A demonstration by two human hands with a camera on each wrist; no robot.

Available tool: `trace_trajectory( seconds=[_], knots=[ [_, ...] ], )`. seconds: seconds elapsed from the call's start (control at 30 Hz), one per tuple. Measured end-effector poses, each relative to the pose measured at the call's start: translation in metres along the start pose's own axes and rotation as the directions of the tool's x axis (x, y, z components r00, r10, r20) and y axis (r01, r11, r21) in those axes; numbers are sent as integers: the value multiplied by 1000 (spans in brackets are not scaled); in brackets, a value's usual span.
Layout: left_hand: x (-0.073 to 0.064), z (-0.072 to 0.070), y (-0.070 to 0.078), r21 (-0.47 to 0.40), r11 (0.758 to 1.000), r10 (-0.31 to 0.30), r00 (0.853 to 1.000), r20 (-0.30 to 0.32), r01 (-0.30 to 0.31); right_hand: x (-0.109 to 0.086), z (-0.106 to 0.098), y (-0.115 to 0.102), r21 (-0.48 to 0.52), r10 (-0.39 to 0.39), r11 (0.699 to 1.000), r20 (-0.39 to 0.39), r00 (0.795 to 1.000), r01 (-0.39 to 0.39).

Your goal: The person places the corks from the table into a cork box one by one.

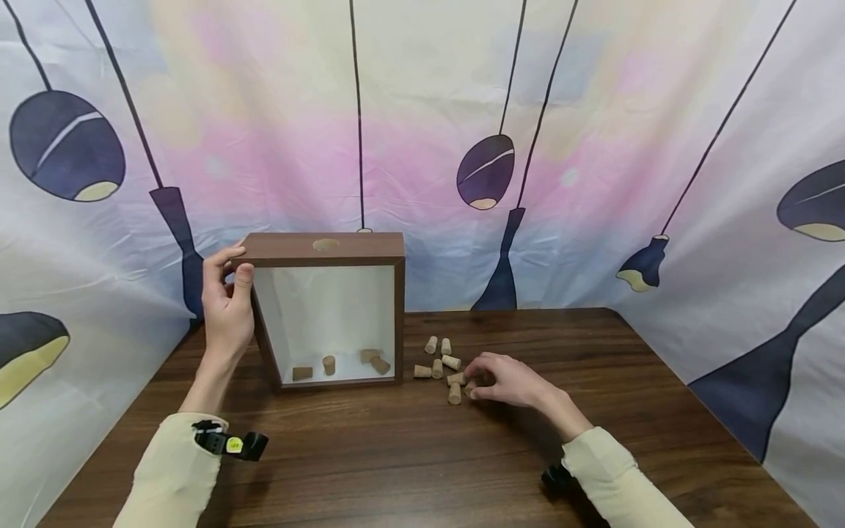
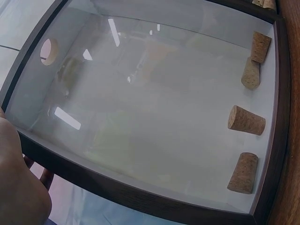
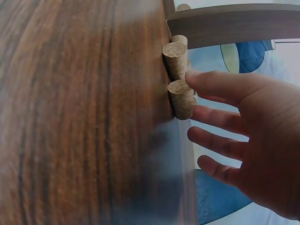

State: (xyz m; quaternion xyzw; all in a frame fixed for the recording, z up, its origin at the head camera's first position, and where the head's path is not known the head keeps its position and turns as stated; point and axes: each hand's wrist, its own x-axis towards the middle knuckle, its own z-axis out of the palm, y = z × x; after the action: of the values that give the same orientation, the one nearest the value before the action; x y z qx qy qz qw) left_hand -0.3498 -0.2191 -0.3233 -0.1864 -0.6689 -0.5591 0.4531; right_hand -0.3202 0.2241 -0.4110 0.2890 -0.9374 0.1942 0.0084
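Note:
On the left, my left hand [image 1: 227,308] grips the upper left corner of an upright wooden box [image 1: 317,249] with a clear front and white inside. In the left wrist view, part of that hand [image 2: 21,173] shows at the box frame. Several cork stoppers [image 2: 246,120] lie inside along the box's bottom. My right hand [image 1: 511,380] is at the near side of a loose group of cork stoppers [image 1: 451,362] on the table. In the right wrist view its thumb and forefinger are spread beside one cork [image 3: 180,101], the other fingers apart.
An oval hole [image 1: 326,244] is cut in the box's top side. The dark wood table [image 1: 396,455] extends toward me. A patterned curtain [image 1: 422,147] hangs behind and at both sides.

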Motion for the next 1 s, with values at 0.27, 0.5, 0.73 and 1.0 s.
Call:
trace_trajectory(
  seconds=[0.27, 0.5, 0.73, 1.0],
  knots=[
    [0, 1, -1, 4, 1000, -9, 1000, -2, 9, 2, 3, 1, -3, -4, 1000, 2, 1000, 4],
    [0, 1, -2, 1, 1000, -15, 1000, 0, 15, 2, 1, 1, 19, -7, 1000, -5, 1000, 7],
    [1, 1, -2, 6, 1000, -13, 1000, -1, 13, 1, -8, -3, 37, -15, 999, -37, 999, 16],
    [1, -1, -3, 10, 1000, -12, 1000, 3, 12, 4, -22, -11, 20, -67, 997, -109, 992, 69]
  ],
)
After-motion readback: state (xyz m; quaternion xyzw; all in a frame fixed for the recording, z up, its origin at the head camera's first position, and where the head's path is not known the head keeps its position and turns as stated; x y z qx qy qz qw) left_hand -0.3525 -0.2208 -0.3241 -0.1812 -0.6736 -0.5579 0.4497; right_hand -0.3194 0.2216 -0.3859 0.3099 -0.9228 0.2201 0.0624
